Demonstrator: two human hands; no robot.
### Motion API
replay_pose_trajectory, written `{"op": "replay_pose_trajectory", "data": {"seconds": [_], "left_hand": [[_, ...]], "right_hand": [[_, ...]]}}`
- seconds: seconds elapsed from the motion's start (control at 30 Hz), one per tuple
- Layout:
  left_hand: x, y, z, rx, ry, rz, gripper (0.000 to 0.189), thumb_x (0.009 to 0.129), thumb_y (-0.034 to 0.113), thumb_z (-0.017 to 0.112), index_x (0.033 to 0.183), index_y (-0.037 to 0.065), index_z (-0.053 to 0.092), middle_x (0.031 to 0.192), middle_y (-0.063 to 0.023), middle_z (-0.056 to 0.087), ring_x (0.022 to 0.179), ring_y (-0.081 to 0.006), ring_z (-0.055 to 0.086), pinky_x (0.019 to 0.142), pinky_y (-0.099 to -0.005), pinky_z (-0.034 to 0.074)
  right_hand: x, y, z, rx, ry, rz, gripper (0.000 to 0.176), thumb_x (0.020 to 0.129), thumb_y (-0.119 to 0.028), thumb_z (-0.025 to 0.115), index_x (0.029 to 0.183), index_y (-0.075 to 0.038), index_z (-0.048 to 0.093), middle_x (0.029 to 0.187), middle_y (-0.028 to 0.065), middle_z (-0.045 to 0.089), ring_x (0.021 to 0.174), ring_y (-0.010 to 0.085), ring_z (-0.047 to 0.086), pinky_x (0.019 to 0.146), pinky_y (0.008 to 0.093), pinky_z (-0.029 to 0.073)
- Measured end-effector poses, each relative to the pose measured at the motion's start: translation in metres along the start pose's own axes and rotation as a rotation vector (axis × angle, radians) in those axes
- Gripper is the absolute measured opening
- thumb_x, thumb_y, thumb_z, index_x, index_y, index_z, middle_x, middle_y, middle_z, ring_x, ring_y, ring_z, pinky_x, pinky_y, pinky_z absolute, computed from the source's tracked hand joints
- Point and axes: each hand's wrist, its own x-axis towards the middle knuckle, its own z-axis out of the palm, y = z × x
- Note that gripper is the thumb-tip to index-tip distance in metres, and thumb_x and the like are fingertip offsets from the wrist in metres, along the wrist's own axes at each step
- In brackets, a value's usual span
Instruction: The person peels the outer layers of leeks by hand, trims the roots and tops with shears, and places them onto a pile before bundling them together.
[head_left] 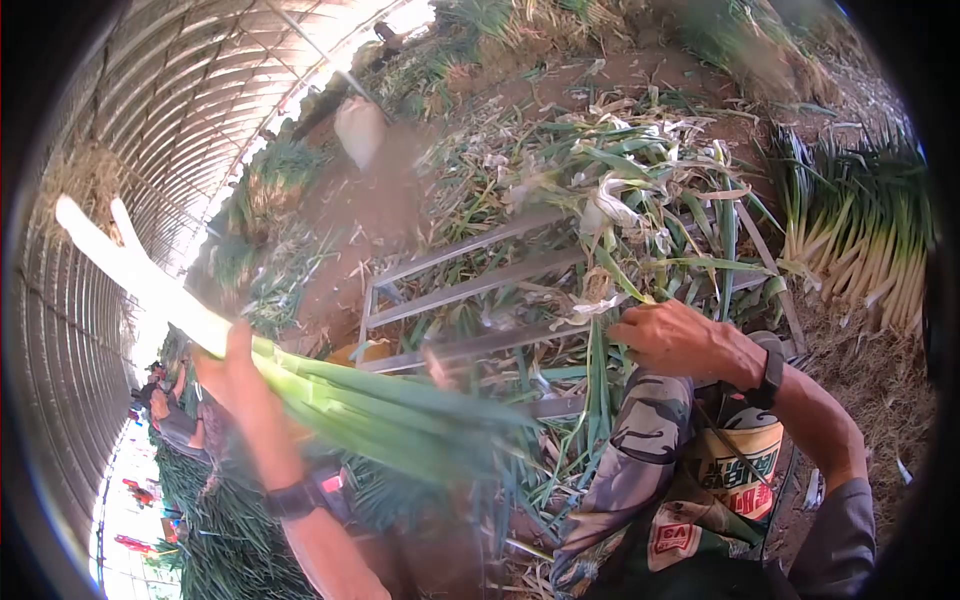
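Note:
My left hand (240,375) is wrapped round a bundle of leeks (330,400), held up at the left. The white stalks point to the upper left, with a tuft of roots at their end, and the green leaves trail to the right, blurred. My right hand (660,340) is closed by my knee at the edge of the metal rack (470,295); green leaf matter shows at its fingertips, but what it grips cannot be made out. Stripped leek leaves (620,200) lie over the rack.
Trimmed leeks (860,230) lie in a row at the right. A dark green leek pile (230,535) is at the lower left, with a co-worker (180,425) beyond it. The curved greenhouse wall (70,330) rises at the left.

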Motion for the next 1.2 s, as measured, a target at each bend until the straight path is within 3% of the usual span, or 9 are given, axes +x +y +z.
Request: {"op": "replay_pose_trajectory", "data": {"seconds": [0.27,0.37,0.4,0.5,0.67,0.83,0.97,1.0,1.2], "left_hand": [[0.0,0.032,0.022,-0.181,-0.116,-0.147,0.029,0.083,-0.001,0.068,0.11,-0.006,0.058,0.089,-0.01,0.062,0.071,-0.0175,0.061,0.063,-0.0323,0.05],[-0.004,0.038,0.028,-0.226,-0.114,-0.2,0.023,0.083,0.002,0.068,0.103,-0.007,0.059,0.08,-0.011,0.062,0.063,-0.0194,0.061,0.057,-0.0331,0.051],[-0.004,0.037,0.029,-0.226,-0.095,-0.186,0.024,0.083,0.006,0.069,0.099,-0.009,0.06,0.076,-0.0123,0.062,0.06,-0.0211,0.062,0.056,-0.0336,0.052],[0.003,0.038,0.021,-0.223,-0.059,-0.188,0.027,0.082,0.01,0.071,0.096,-0.011,0.06,0.073,-0.0141,0.063,0.057,-0.0229,0.062,0.054,-0.0344,0.052],[0.022,0.031,-0.001,-0.114,0.233,-0.222,0.033,0.075,0.01,0.075,0.094,-0.012,0.06,0.08,-0.0143,0.064,0.059,-0.024,0.063,0.054,-0.0357,0.052],[0.069,-0.027,-0.052,-0.085,0.216,-0.28,0.04,0.076,0.013,0.074,0.102,-0.013,0.06,0.085,-0.0157,0.064,0.065,-0.026,0.064,0.058,-0.0388,0.053],[0.08,-0.035,-0.057,-0.013,0.235,-0.249,0.032,0.075,0.007,0.074,0.095,-0.015,0.063,0.082,-0.0138,0.066,0.063,-0.0252,0.064,0.057,-0.0376,0.053],[0.08,-0.033,-0.052,0.041,0.206,-0.189,0.032,0.075,0.007,0.074,0.097,-0.013,0.063,0.084,-0.0141,0.067,0.064,-0.0249,0.065,0.058,-0.0369,0.053],[0.034,0.004,0.013,0.663,0.01,0.173,0.047,0.074,0.014,0.075,0.112,-0.008,0.057,0.093,-0.023,0.07,0.076,-0.0315,0.07,0.069,-0.042,0.057]], "right_hand": [[0.062,-0.079,0.009,0.293,0.197,-0.272,0.061,0.088,-0.024,0.067,0.14,0.002,0.047,0.139,0.0269,0.053,0.082,0.0333,0.071,0.067,0.038,0.061],[0.083,-0.091,0.043,0.346,0.372,-0.259,0.056,0.081,0.0,0.057,0.136,-0.003,0.049,0.125,0.0223,0.062,0.077,0.0341,0.07,0.062,0.0394,0.059],[0.088,-0.082,0.06,0.244,0.275,-0.279,0.04,0.079,0.0,0.059,0.119,0.0,0.057,0.105,0.0205,0.066,0.074,0.0336,0.069,0.062,0.0401,0.058],[0.069,-0.05,0.07,0.214,0.313,-0.381,0.021,0.077,0.0,0.061,0.098,0.0,0.063,0.086,0.0161,0.064,0.071,0.033,0.067,0.06,0.041,0.056],[0.015,0.023,0.05,-0.131,0.159,-0.054,0.007,0.078,0.0,0.064,0.082,-0.005,0.067,0.075,0.0117,0.065,0.068,0.0279,0.068,0.059,0.0377,0.056],[-0.019,0.107,0.018,-0.419,0.289,0.16,0.008,0.078,0.001,0.064,0.078,-0.006,0.068,0.081,0.0121,0.068,0.073,0.0241,0.07,0.062,0.0363,0.057],[-0.015,0.104,-0.043,-0.443,0.215,0.548,0.033,0.08,-0.003,0.066,0.112,-0.001,0.066,0.101,0.0177,0.067,0.085,0.034,0.07,0.07,0.0439,0.057],[-0.011,0.086,-0.055,-0.378,0.216,0.518,0.057,0.08,-0.007,0.067,0.136,-0.003,0.052,0.11,0.0182,0.064,0.091,0.0388,0.068,0.074,0.0467,0.056],[0.03,-0.017,-0.093,-0.239,0.36,0.145,0.071,0.078,-0.013,0.074,0.143,-0.005,0.044,0.132,0.0171,0.056,0.114,0.0392,0.06,0.09,0.0457,0.054]]}}
